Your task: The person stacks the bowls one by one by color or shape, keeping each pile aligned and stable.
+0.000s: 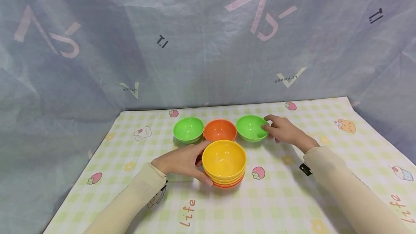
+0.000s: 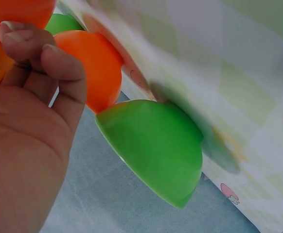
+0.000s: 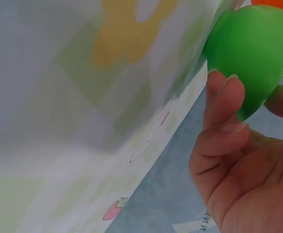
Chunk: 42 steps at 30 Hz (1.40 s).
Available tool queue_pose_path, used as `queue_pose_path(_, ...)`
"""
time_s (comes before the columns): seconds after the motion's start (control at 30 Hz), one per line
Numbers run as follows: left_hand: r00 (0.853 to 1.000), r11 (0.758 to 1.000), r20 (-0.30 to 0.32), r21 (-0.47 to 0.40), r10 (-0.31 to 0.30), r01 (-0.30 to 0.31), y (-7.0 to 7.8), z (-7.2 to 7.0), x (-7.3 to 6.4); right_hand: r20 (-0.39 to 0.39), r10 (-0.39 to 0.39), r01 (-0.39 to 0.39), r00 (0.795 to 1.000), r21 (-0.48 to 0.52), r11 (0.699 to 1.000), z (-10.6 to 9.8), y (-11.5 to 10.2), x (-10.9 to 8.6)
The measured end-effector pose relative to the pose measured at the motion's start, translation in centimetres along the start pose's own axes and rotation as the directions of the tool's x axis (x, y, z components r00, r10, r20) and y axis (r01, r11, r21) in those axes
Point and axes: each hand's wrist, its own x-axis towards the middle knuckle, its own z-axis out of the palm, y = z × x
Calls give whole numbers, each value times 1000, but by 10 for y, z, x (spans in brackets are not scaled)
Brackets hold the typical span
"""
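A stack of yellow bowls with orange at its bottom [image 1: 224, 160] is in the middle of the head view. My left hand [image 1: 185, 160] grips its left side, thumb at the near side and fingers partly hidden behind it. Whether the stack touches the table I cannot tell. Behind it, side by side, sit a green bowl [image 1: 188, 130], an orange bowl [image 1: 220, 130] and another green bowl [image 1: 252, 128]. My right hand [image 1: 282, 130] pinches the right rim of that right-hand green bowl, thumb inside and fingers outside. The right wrist view shows this green bowl [image 3: 253, 51] between fingers and thumb.
A checked tablecloth [image 1: 282, 198] with strawberry, flower and rabbit prints covers the table. A grey-blue cloth [image 1: 182, 75] hangs behind the table and along its sides. The bowls in the back row stand close together, a short way from the far edge.
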Motion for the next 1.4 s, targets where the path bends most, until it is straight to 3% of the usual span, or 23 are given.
queue_pose_path(0.33, 1000, 1000, 1, 0, -12, 12, 1, 0, -1, -7, -25, 25, 1000, 19, 1000, 2, 2, 0)
queue_pose_path(0.83, 1000, 1000, 0, 15, -10, 10, 0, 0, 0, -35, 13, -10, 999, 76, 997, -2, -1, -9)
queue_pose_path(1.17, 1000, 1000, 4, 15, -9, 9, 2, 1, 1, -53, 3, -2, 999, 21, 1000, -11, -6, -18)
queue_pose_path(1.4, 1000, 1000, 12, 20, -3, 3, 2, 0, 1, -116, -13, 8, 993, -50, 999, -20, -20, -28)
